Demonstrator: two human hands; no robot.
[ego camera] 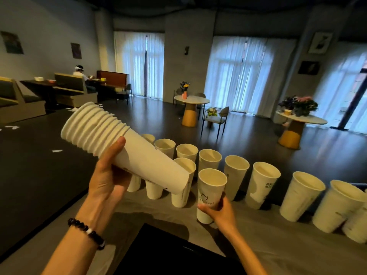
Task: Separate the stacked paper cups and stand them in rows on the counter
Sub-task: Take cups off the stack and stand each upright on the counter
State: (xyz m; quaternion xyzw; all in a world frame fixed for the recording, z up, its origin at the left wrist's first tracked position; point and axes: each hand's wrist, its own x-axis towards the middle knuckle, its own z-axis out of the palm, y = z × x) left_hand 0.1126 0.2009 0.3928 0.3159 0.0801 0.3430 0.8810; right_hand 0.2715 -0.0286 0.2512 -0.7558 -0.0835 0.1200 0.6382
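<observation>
1. The left hand [108, 181] holds a stack of nested paper cups [123, 147] tilted on its side above the counter [258, 235], rims pointing up and to the left, base pointing down and to the right. Its grip is curled round the lower body of the stack, thumb lying along the near side.
2. The right hand [220, 210] holds a single cup [210, 195], upright, with its base on or just over the counter; I cannot tell which. Its grip pinches the cup's lower half, fingers wrapped round the right side and thumb at the front.
3. This single cup bears a dark line drawing and lettering on its wall.
4. A back row of standing cups [264, 183] runs along the far edge of the counter from behind the stack out to the right edge of the view, all upright with mouths open.
5. A nearer row of cups [181, 187] stands just left of the held cup, partly hidden by the stack.
6. A dark beaded bracelet [87, 233] circles the left wrist.
7. A black panel [158, 253] lies on the counter between the two forearms.
8. Beyond the counter are round tables with flowers [191, 100], chairs and curtained windows; a person [79, 73] sits at a booth far left.
</observation>
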